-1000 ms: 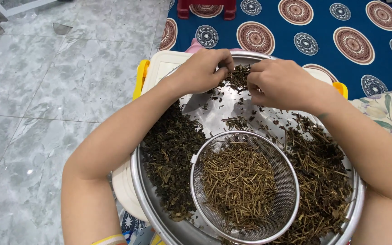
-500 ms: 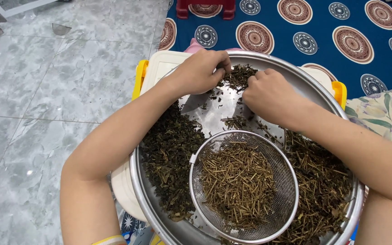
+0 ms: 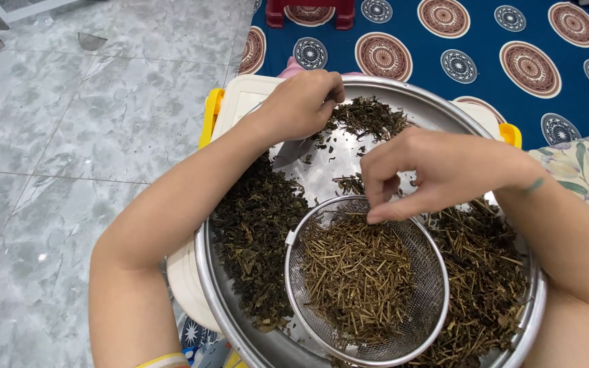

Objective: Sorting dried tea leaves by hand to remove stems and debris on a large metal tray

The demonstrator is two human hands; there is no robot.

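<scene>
My left hand (image 3: pixel 301 103) sits at the far rim of the steel basin (image 3: pixel 253 334), fingers curled shut and pinching into the small pile of dried leaves (image 3: pixel 366 117) there. My right hand (image 3: pixel 431 170) hovers over the far edge of the mesh sieve (image 3: pixel 431 300), thumb and forefinger pinched together, tips pointing down just above the stems (image 3: pixel 356 276); I can't tell whether a stem is between them. The sieve rests inside the basin, toward the near side, full of thin straw-coloured stems. Dark leaf heap (image 3: pixel 257 238) lies in the basin's left part, touching the sieve rim. Mixed stems and leaves (image 3: pixel 485 272) fill the right part. Bare metal shows in the middle between my hands. The basin sits on a white box (image 3: pixel 240 102) with yellow clips. Grey tile floor (image 3: pixel 69 157) on the left, blue patterned mat (image 3: pixel 485 95) beyond the basin.
</scene>
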